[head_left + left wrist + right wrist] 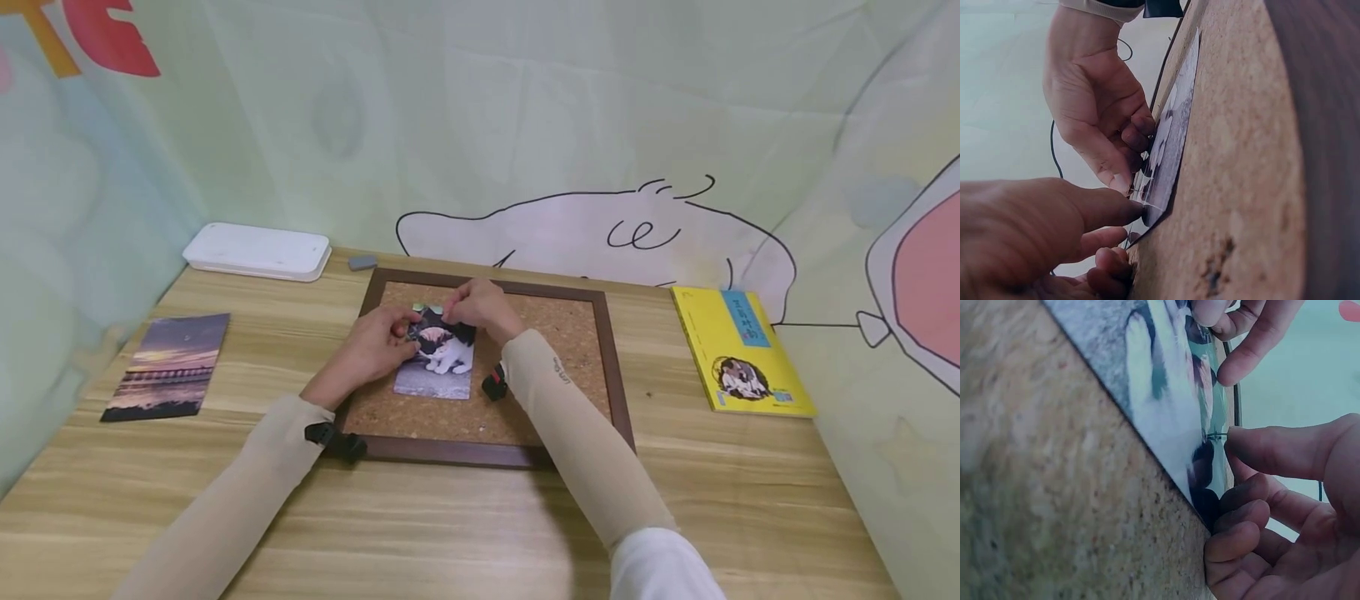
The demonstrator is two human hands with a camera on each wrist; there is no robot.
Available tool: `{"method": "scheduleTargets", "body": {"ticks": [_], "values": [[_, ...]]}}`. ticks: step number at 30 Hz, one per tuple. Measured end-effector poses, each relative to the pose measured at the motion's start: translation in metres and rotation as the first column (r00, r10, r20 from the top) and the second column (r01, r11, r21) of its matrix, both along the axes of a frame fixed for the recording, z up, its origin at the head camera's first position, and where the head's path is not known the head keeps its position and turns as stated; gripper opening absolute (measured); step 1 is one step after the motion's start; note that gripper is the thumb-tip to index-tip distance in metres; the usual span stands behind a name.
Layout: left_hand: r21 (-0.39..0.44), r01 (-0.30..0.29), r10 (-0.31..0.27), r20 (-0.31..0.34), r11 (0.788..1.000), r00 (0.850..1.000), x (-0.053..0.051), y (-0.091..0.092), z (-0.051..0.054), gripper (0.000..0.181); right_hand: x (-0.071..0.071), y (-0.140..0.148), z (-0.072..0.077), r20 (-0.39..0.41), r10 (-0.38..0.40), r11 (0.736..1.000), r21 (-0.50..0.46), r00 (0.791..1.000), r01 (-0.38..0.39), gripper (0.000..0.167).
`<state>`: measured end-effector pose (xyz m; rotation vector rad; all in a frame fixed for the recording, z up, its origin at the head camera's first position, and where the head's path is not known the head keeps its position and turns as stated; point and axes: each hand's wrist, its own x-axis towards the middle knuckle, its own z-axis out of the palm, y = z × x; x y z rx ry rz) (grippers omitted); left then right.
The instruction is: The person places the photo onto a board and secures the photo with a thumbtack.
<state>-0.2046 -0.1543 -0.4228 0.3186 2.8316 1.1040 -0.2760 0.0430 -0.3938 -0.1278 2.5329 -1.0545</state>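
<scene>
A photo of a black-and-white cat [438,367] lies on the cork board [540,367], which has a dark brown frame. My left hand [375,346] holds the photo by its left edge, fingers bent. Near its top edge, my right hand [483,307] pinches a pin between thumb and forefinger. The thin metal shaft of the pin [1217,435] shows in the right wrist view, its tip at the photo; its head is hidden by the fingertips. The other right fingers [1235,544] curl down at the photo's edge. In the left wrist view, both hands are close together over the photo [1169,144].
A sunset photo [168,367] lies at the left of the wooden table [465,533]. At the back left sit a white case [257,252] and a small grey block [363,262]. A yellow book [738,350] lies at the right. Printed cloth walls [525,125] surround the table.
</scene>
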Motion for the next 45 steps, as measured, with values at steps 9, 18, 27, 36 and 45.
{"method": "scheduleTargets", "body": {"ticks": [9, 18, 27, 36, 45], "values": [[0.0, -0.008, 0.008, -0.002, 1.0, 1.0, 0.003, 0.0, 0.002, 0.04, 0.004, -0.004, -0.003, -0.089, 0.0, 0.999, 0.052, 0.996, 0.004, 0.009], [0.0, -0.019, 0.019, -0.003, 1.0, 1.0, 0.006, 0.0, 0.006, 0.04, 0.004, -0.001, -0.004, -0.078, 0.009, 1.0, 0.001, 0.997, -0.009, 0.008], [0.092, -0.058, 0.066, -0.092, 0.994, 0.994, 0.006, -0.011, 0.002, 0.032, 0.01, 0.028, 0.003, 0.018, -0.016, 0.997, -0.076, 1.0, 0.017, 0.017], [0.098, -0.154, 0.169, -0.167, 0.983, 0.971, 0.01, -0.04, 0.013, 0.028, 0.032, 0.07, 0.019, -0.02, -0.048, 0.995, -0.091, 0.999, 0.046, 0.023], [0.075, -0.228, 0.239, -0.216, 0.971, 0.947, 0.026, -0.08, 0.019, 0.027, 0.057, 0.124, 0.021, -0.091, -0.078, 0.991, -0.114, 0.993, 0.068, 0.027]]}}
